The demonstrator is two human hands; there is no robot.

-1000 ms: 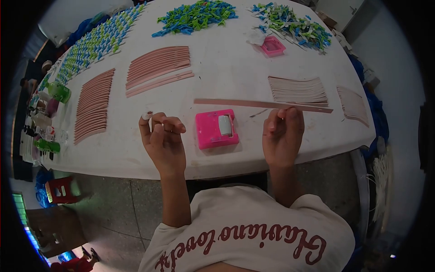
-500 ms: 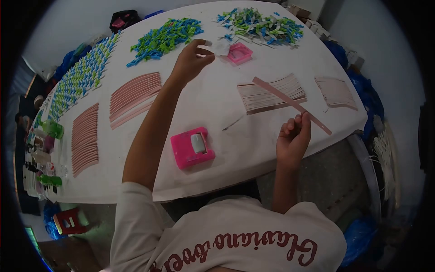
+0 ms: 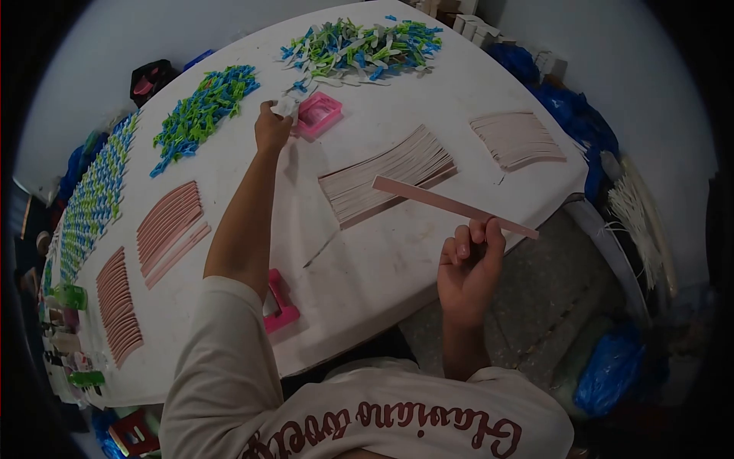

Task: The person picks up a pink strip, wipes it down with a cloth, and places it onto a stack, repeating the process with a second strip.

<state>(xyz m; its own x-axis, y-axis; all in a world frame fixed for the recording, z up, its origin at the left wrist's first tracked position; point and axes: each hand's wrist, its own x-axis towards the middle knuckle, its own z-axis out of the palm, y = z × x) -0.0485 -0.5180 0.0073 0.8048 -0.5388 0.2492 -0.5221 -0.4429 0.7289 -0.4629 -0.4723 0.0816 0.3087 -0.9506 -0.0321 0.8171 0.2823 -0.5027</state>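
The right hand's grip is clamped on a pink strip angled toward ten o'clock, overlapping the pale strip stack. Left hand at a white wad, grip unclear; pink tray at three o'clock, pink dispenser half-hidden at six.

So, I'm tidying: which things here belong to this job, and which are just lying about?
Likely the job:
- long flat pink strip, in right hand
- crumpled white wad, at left hand
- stacked thin pale strips

Probably lying about:
- glossy blue plastic bundle
- red plastic stool
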